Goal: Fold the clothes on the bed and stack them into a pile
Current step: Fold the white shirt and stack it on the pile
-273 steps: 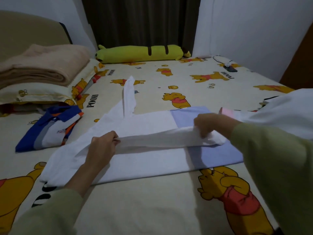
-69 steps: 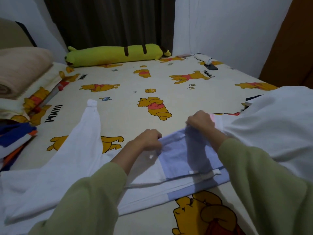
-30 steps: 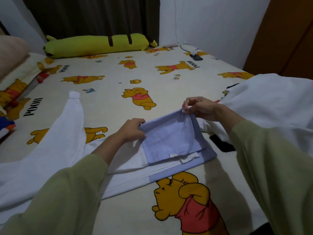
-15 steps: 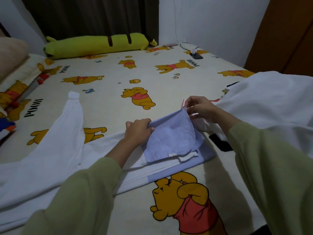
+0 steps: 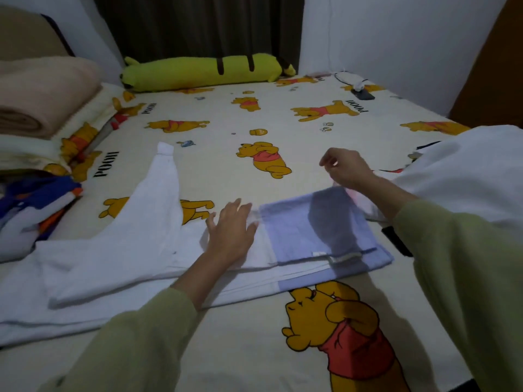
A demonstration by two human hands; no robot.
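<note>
A: We laid the white long-sleeved garment with the pale blue hem panel (image 5: 319,236) flat on the cartoon-bear printed bed sheet (image 5: 254,349), lengthwise in front of us, blue end doubled back over the white body.

B: Hands?

A: Left hand (image 5: 230,232) pressed flat, fingers straight and spread, on the white cloth beside the blue edge, we judged to pin the fold. Right hand (image 5: 343,169) hovered above the far blue corner, fingers loosely curled, gripping nothing.

B: The pile?

A: One folded blue, white and orange striped shirt (image 5: 31,210) sat left, near the pillows; unfolded white cloth (image 5: 464,176) waited right.
</note>
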